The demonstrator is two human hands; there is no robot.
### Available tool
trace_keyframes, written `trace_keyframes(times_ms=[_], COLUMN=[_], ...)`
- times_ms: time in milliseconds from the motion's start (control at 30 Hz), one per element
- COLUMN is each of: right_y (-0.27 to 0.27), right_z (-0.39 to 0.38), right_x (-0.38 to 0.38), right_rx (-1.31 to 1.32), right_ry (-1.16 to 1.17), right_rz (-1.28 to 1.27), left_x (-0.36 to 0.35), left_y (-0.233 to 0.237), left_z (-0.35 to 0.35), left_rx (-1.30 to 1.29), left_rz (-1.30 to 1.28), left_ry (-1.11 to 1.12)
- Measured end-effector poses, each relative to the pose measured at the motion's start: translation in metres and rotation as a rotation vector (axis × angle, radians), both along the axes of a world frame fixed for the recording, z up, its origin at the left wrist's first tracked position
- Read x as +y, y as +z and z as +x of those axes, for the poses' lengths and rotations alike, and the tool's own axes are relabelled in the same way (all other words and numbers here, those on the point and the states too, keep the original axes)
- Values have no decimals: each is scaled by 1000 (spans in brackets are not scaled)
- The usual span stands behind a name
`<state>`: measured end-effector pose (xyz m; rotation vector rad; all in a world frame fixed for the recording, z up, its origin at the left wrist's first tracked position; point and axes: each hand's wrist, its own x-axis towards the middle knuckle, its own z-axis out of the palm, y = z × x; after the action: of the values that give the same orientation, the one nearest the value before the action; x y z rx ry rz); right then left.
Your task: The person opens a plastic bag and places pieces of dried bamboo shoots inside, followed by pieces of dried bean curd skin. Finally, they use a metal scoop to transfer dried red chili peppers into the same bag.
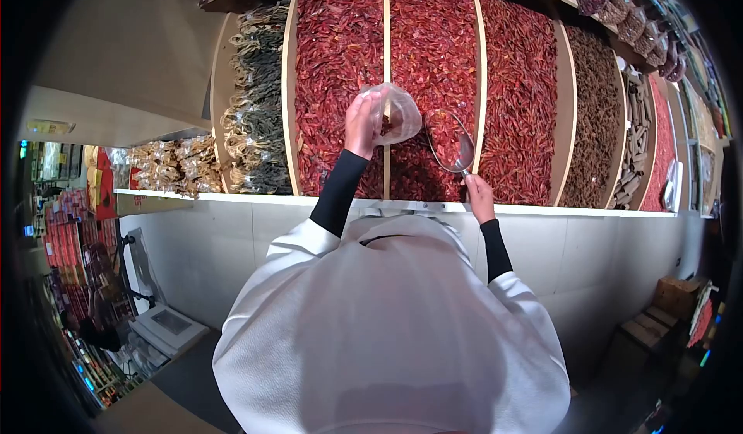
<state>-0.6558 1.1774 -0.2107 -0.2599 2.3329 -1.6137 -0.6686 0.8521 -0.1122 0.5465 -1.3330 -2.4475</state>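
Observation:
My left hand (361, 123) holds a clear plastic bag (398, 114) open above the bins of dried red chillies (433, 55). A few dark red pieces lie inside the bag. My right hand (478, 194) grips the handle of a clear plastic scoop (450, 141), which rests in the chillies just right of the bag. The scoop's mouth points up toward the bag. Both arms wear black sleeves under a white top.
Wooden dividers (479, 70) split the sloped display into bins. Left bins hold bundled dark dried goods (259, 101) and pale packets (166, 167). Right bins hold brown spices (596, 109) and cinnamon-like sticks (636, 132). A scale (170, 326) sits lower left, cardboard boxes (673, 299) lower right.

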Motion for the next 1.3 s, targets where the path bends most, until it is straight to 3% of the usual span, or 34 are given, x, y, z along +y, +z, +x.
trace_keyframes(times_ms=[100, 333, 533, 733, 1033, 1200, 1300], right_y=[10, 60, 102, 120, 195, 199, 195], right_z=[-6, -19, -35, -55, -75, -83, -84], right_x=[5, 16, 8, -21, -85, -100, -104], right_rx=[-16, -145, -183, 15, 178, 230, 276], right_ry=[16, 69, 252, 382, 584, 580, 583], right_rz=[-42, -67, 10, 87, 562, 788, 800], left_x=[-5, 12, 24, 24, 26, 15, 10], left_y=[-22, 8, 16, -1, 22, 23, 18], left_z=[-7, -5, -6, -5, 12, 21, 20], left_rx=[-28, -11, -37, -4, -7, -36, -67], left_rz=[7, 0, 62, -122, 75, 183, 227], left_ry=[11, -14, -37, -99, -78, -124, -168])
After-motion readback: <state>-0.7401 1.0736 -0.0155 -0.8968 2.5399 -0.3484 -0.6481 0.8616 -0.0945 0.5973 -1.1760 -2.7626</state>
